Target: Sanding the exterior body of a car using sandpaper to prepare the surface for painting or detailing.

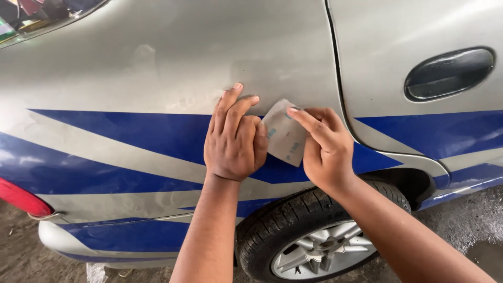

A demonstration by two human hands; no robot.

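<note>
Both hands on sandpaper piece [284, 132] against silver rear quarter panel [173, 63], above wheel [314, 238]. Left hand [234, 137] curled, pinching paper's edge; right hand [326, 149] pinching opposite edge. Dull scuffed patch showed above; blue stripe [131, 139] looked unsanded.

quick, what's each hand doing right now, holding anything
Left hand: fingers curled, gripping the left edge of the grey square sandpaper sheet against the silver car panel.
Right hand: fingers pinching the same sheet's right edge.

Silver car panel [157, 68] (blue stripes).
</note>
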